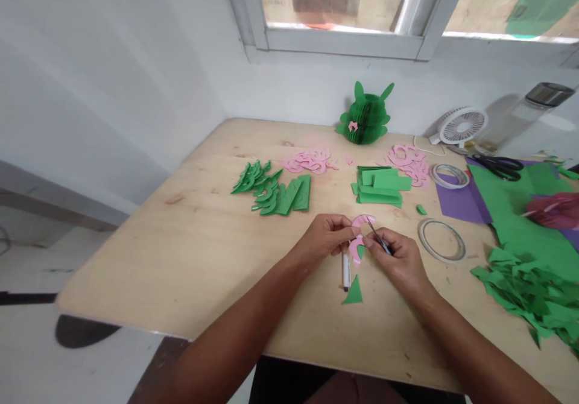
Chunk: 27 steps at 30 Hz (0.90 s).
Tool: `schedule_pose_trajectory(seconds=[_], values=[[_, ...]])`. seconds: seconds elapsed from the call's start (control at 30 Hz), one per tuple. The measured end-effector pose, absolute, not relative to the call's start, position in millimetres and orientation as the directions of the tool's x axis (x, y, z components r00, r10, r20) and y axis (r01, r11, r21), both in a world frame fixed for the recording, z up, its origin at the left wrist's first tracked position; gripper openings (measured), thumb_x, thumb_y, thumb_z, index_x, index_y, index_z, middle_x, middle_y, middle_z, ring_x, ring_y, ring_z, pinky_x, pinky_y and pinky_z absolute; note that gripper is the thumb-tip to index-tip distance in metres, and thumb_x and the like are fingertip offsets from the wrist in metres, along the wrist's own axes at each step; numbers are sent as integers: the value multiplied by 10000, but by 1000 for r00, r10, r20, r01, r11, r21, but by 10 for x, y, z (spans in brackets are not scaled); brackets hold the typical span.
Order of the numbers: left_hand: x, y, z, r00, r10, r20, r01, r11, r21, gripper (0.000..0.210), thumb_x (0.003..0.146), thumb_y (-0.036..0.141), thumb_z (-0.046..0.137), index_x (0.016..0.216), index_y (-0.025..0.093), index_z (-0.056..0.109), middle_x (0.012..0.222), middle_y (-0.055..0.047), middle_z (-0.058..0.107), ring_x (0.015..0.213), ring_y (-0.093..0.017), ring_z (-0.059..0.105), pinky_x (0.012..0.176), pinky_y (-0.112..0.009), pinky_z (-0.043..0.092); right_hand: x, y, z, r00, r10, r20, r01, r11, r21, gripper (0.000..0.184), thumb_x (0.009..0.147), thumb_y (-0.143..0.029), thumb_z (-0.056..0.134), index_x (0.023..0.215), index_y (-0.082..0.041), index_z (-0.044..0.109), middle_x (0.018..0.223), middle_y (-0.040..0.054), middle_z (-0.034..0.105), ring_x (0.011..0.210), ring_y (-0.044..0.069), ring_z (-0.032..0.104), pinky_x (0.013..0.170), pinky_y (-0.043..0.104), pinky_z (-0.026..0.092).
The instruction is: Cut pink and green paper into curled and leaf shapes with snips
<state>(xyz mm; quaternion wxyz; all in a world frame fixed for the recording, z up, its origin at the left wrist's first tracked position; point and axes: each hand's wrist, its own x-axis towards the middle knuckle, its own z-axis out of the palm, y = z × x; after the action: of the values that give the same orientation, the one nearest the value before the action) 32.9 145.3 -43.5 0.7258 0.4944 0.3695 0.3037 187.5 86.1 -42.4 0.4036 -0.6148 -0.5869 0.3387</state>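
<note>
My left hand pinches a curved pink paper cutout above the table. Closed around a thin, dark, pointed tool, my right hand has its fingertips at the cutout's middle; whether the tool is tweezers is too small to tell. Small pale strips show on the pink paper. Below the hands lie a white capped pen and a green paper scrap. Beyond them are stacked green paper strips, a pile of pink cutouts and green cutouts.
A green honeycomb paper figure stands by the wall. To the right are tape rolls, black scissors, a white fan, a bottle, green sheets and heaped green scraps. The wooden table has a rounded left corner.
</note>
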Motion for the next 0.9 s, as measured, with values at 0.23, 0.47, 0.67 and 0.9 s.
schedule_pose_trajectory(seconds=[0.23, 0.47, 0.67, 0.9], values=[[327, 1451, -440, 545, 806, -232, -85, 328, 941, 283, 659, 393, 692, 621, 130, 592, 448, 34, 496, 390, -48, 373, 397, -189, 247, 1878, 863, -426, 93, 995, 41, 460, -6, -888, 284, 780, -374, 559, 602, -154, 575, 509, -33, 395, 467, 91, 335, 426, 212, 281], [330, 1447, -414, 540, 811, -224, -82, 315, 945, 308, 628, 416, 710, 610, 133, 588, 438, 39, 483, 387, -50, 367, 393, -194, 240, 1879, 869, -430, 96, 994, 46, 462, -3, -887, 276, 776, -374, 559, 606, -158, 586, 497, -35, 388, 456, 91, 325, 416, 214, 271], [329, 1452, -424, 547, 809, -215, -86, 310, 947, 295, 660, 408, 689, 617, 133, 592, 454, 32, 498, 398, -52, 388, 397, -189, 250, 1883, 868, -438, 85, 994, 65, 469, 18, -883, 281, 785, -370, 556, 605, -156, 582, 504, -32, 388, 466, 93, 331, 422, 213, 275], [323, 1436, -438, 557, 804, -211, -93, 312, 945, 274, 694, 385, 672, 612, 136, 593, 441, 35, 498, 389, -48, 385, 394, -185, 242, 1883, 858, -371, 211, 974, 81, 427, -17, -904, 240, 778, -373, 576, 697, -154, 631, 562, -14, 479, 505, 116, 396, 466, 229, 328]])
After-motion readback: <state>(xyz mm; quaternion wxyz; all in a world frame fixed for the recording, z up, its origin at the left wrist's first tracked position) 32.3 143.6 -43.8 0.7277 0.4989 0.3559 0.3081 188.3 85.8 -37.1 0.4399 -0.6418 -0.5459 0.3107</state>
